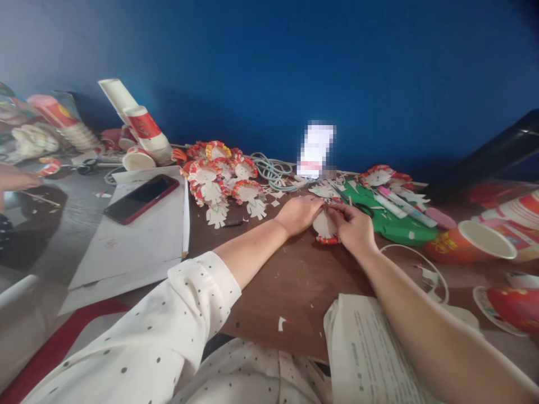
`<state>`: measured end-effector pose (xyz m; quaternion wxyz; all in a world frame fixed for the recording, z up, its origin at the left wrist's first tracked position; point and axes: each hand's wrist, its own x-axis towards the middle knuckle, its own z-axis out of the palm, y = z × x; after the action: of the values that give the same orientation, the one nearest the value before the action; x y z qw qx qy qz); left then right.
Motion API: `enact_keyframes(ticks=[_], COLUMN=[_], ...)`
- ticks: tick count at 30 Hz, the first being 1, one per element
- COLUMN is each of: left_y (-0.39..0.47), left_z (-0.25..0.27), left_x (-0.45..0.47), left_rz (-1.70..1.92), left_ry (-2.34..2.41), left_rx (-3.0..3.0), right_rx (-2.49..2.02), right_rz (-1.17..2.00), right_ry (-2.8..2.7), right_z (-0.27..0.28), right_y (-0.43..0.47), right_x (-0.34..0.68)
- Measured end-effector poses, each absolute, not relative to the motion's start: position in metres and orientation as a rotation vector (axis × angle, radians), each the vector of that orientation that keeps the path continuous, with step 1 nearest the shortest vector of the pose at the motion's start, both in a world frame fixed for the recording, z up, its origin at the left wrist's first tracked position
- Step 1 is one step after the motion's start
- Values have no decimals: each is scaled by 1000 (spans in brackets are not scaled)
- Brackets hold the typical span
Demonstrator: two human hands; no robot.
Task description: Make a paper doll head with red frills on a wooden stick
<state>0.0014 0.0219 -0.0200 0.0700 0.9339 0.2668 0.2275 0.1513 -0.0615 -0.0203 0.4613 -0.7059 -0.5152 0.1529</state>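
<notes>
Over the brown table my left hand (304, 213) and my right hand (354, 229) meet at a small paper-cup craft figure (323, 226), white with a red patterned fringe at its lower edge. My right fingers pinch its upper side. The left hand is closed at its far left side, and its fingertips are mostly hidden. Beyond the left forearm lies a cluster of similar paper figures (219, 175) with red and yellow frilled rims. Scissors (362, 210) with dark handles lie just past my right hand, beside a green sheet (389, 229).
A phone (142, 197) rests on white card (130, 252) at left. Stacked paper cups (147, 132) lean behind it. A lit, blurred screen (315, 148) stands by the blue wall near a coiled cable (269, 171). Orange cup (450, 244) right; another person's hand (17, 178) far left.
</notes>
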Motion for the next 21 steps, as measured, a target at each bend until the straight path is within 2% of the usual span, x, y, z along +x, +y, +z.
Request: enact_keyframes(ticks=[21], left_y=[26], left_z=[-22], left_x=[2], left_rz=[710], left_ry=[750], left_rx=[2857], right_rx=[-1742], right_rz=[386], right_ry=[-1267], right_z=[-19], right_y=[-62], right_x=[149])
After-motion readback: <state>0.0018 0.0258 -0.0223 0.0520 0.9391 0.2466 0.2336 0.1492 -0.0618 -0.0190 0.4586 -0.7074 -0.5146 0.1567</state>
